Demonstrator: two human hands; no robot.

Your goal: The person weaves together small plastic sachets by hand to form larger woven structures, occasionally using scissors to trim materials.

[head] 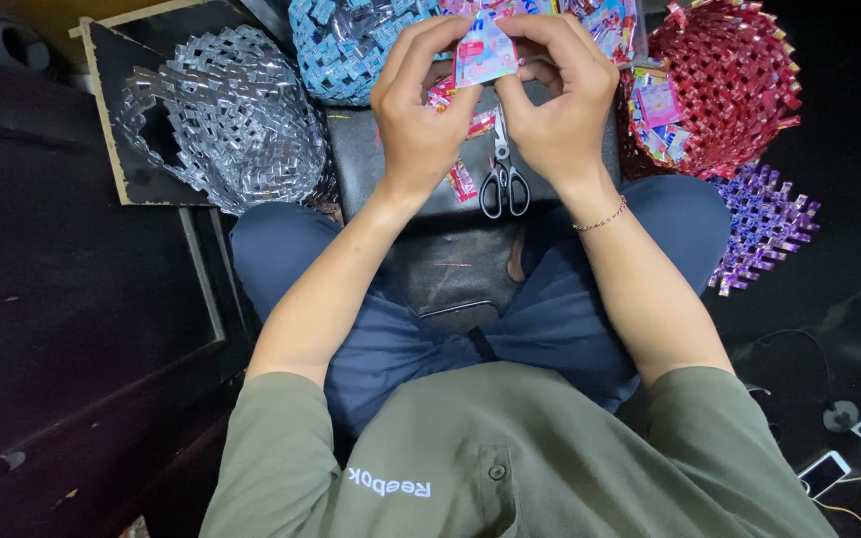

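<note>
Dark flooring surrounds a small black padded stool [381,159] that serves as the work surface between the seated person's knees.

Fingers: both sets of fingertips pinch a small pink and light-blue wrapper piece [484,50], held in the air above the far edge of the stool. The left hand [419,110] grips the piece's left edge between thumb and curled forefinger. The right hand [560,100] grips the right edge in the same manner, with its remaining fingers arched over the top. Both hands are closed on the piece; the thumbs sit close together beneath it.

Below the hands: black-handled scissors [502,171] lie on the stool near its middle, blades closed and pointing away from the person. Loose wrapper scraps [462,181] lie just beside the scissors, on their left.

Outward: a blue woven wrapper basket [341,45] stands at the far edge of the stool, left of the hands. A red woven basket [739,85] stands off the right edge, with folded wrappers inside it. A purple woven mat [764,224] lies on the floor near the red basket. A silver woven bag [226,120] rests on a dark board [112,110] off the left edge.

A thin bracelet [602,217] circles the right wrist.
</note>
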